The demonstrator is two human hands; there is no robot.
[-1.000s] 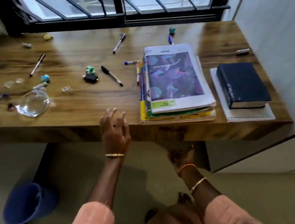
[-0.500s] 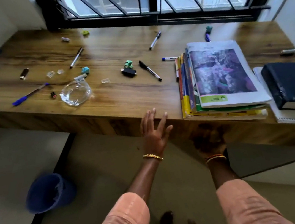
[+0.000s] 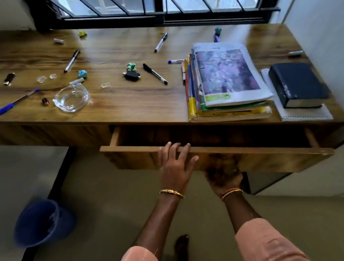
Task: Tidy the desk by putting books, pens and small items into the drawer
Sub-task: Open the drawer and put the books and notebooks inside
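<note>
Drawer (image 3: 212, 149): standing partly open under the desk (image 3: 120, 106).
Left hand (image 3: 176, 166): resting on the drawer front, fingers straight over its top edge.
Right hand (image 3: 223, 173): gripping the front's lower edge; fingers hidden.
Books (image 3: 225, 80): lying stacked on the desk's right side.
Pens (image 3: 154, 74): lying scattered.

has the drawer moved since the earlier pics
Yes. The drawer has slid out toward the person: its front now stands clear of the desk edge, where earlier it sat flush beneath it.
</note>
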